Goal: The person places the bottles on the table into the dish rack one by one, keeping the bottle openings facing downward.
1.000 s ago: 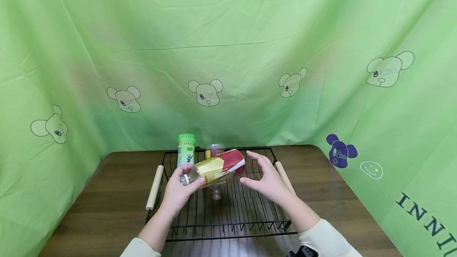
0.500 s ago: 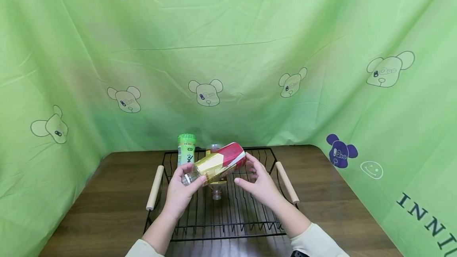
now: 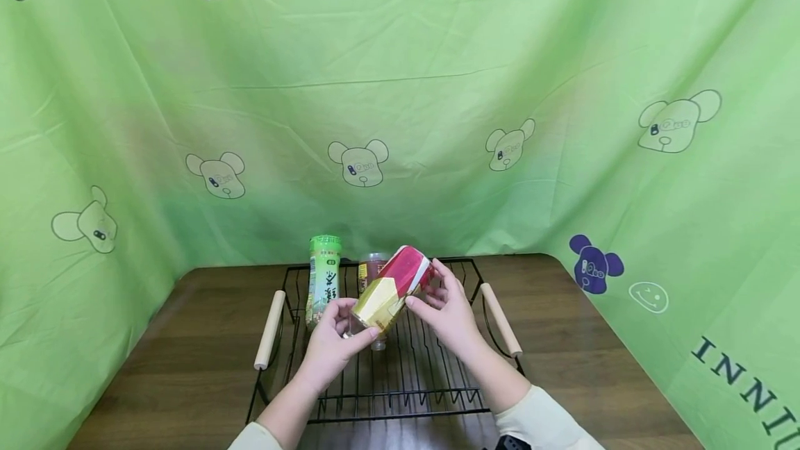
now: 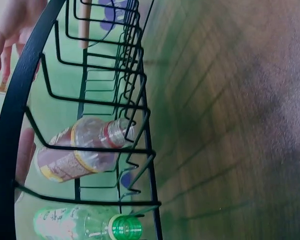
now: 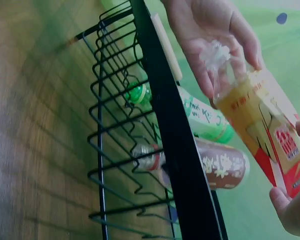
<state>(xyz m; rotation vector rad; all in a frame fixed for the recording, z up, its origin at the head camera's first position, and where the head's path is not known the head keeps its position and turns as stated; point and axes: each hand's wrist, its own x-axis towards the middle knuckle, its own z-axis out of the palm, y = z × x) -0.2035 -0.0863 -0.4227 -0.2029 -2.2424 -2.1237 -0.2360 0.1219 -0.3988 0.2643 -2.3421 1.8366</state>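
A clear plastic bottle (image 3: 390,290) with a gold and red label is held tilted above the rack, its base up and to the right. My left hand (image 3: 337,346) grips it around the shoulder and neck, partly covering the neck. At the red base end, my right hand (image 3: 453,314) holds it between thumb and fingers. In the right wrist view the neck of this bottle (image 5: 262,127) points toward the left palm. Behind it, a green-labelled tea bottle (image 3: 323,273) and a bottle with a brownish-red label (image 5: 222,162) stand neck down in the black wire rack (image 3: 406,394).
The rack has a light wooden handle (image 3: 270,328) on the left and another wooden handle (image 3: 500,318) on the right. It stands on a dark wooden table (image 3: 206,339). A green printed curtain (image 3: 437,110) hangs around the back and both sides.
The held bottle has tipped more steeply, base higher and neck lower. My left hand has shifted right and down, and my right hand has come in to take hold of the base end.
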